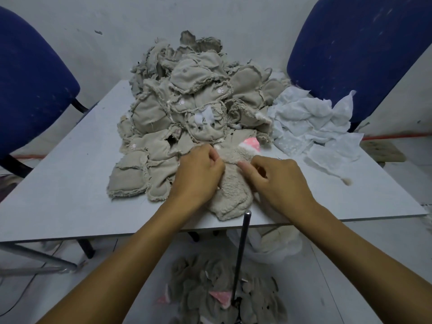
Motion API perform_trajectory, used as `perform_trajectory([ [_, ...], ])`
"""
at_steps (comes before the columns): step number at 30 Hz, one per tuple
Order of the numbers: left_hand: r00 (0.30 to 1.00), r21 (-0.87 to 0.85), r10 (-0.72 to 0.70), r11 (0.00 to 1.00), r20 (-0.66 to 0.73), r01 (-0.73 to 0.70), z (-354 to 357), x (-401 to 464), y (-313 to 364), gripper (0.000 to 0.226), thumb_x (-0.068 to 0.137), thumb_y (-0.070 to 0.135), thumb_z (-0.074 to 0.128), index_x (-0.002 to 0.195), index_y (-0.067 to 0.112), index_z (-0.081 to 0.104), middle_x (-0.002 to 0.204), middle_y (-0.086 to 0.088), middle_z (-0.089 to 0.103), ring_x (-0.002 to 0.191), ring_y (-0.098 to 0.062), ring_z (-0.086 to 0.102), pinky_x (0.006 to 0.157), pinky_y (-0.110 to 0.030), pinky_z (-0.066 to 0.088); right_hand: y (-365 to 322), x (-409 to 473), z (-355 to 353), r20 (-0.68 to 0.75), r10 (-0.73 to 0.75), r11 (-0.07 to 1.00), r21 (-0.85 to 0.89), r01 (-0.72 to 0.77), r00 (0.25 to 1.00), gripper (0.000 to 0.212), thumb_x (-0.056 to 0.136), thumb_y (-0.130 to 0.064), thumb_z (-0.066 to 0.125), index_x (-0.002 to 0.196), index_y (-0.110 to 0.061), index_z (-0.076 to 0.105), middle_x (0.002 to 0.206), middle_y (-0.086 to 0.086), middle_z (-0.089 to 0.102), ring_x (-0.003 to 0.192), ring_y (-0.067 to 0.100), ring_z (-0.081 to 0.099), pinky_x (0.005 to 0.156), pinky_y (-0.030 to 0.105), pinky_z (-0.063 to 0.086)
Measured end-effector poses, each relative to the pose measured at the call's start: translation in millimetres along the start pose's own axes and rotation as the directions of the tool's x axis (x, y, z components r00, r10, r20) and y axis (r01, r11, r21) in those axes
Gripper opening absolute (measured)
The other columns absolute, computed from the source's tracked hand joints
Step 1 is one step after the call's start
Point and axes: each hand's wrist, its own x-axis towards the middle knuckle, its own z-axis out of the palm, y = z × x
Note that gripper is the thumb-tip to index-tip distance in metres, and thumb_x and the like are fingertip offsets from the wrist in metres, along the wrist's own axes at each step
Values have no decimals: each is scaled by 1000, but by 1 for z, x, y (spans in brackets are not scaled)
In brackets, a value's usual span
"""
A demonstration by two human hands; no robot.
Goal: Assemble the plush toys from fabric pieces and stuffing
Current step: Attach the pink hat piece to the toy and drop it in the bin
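Observation:
A fluffy beige plush skin with a pink spotted ear patch lies at the near edge of the grey table. My left hand grips its left side with curled fingers. My right hand pinches the fabric at its upper right, thumb pointing left. Behind them rises a big heap of beige inside-out fabric pieces with frayed seams.
White sheer fabric scraps lie at the right of the table. A thin metal rod stands upright at the table's front edge. Turned plush skins lie on the floor below. Blue chairs stand at left and right.

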Motion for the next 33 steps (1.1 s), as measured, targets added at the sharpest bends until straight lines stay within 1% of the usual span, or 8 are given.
perform_trajectory([
  [3,983,254,182,952,-12,-173,-2,-4,5,14,85,25,62,76,18,55,94,3,51,96,-20,49,81,-42,48,-5,2,-5,-78,-102,991,73,108,992,24,87,-31,71,73,-15,59,64,-2,61,64,22,58,63,40,49],
  [9,856,420,507,759,98,-498,-7,-4,11,36,80,21,68,115,14,61,119,-8,54,110,-29,46,86,-40,37,-16,3,-10,-173,-408,909,16,417,896,18,76,3,68,89,-2,57,78,8,57,72,27,50,59,32,35],
  [12,867,299,496,822,41,-484,-6,-10,13,16,86,17,64,98,7,60,95,-9,57,86,-29,54,68,-47,47,-20,1,-7,-268,-406,907,-2,421,874,10,79,-2,60,88,-3,57,81,10,56,77,27,48,64,36,37],
  [16,843,290,536,816,-50,-501,5,-20,14,14,85,17,64,92,9,55,86,-5,52,68,-25,48,54,-41,44,-17,-4,-1,-262,-168,978,-169,126,950,21,77,-18,62,96,-15,56,98,6,49,89,27,45,65,37,35],
  [19,865,375,501,808,-30,-455,9,-25,7,15,87,23,62,93,12,53,85,0,45,72,-20,43,53,-33,34,-8,-10,-2,-128,-41,997,-74,32,991,11,86,-30,58,85,-20,52,84,-4,46,77,23,50,59,37,42],
  [22,864,382,504,798,3,-467,10,-33,2,17,84,27,57,86,11,52,84,-4,47,76,-21,42,56,-33,32,-9,-25,-2,-144,-139,990,-18,138,980,15,88,-25,55,77,-18,47,74,-4,45,66,21,47,55,43,44],
  [29,509,392,841,538,-184,-746,-10,-57,1,23,84,-4,60,63,3,53,63,-14,48,53,-26,38,43,-39,31,-14,-60,-15,-427,-476,872,-117,474,769,21,90,-8,58,70,-3,61,65,7,51,55,23,45,47,38,37],
  [33,438,361,884,467,-165,-807,-12,-71,-4,20,91,3,58,72,8,53,68,-13,56,53,-28,42,46,-37,33,-9,-72,-22,-426,-622,774,-208,598,657,26,89,-7,61,63,-3,62,60,10,51,51,27,44,46,36,35],
])
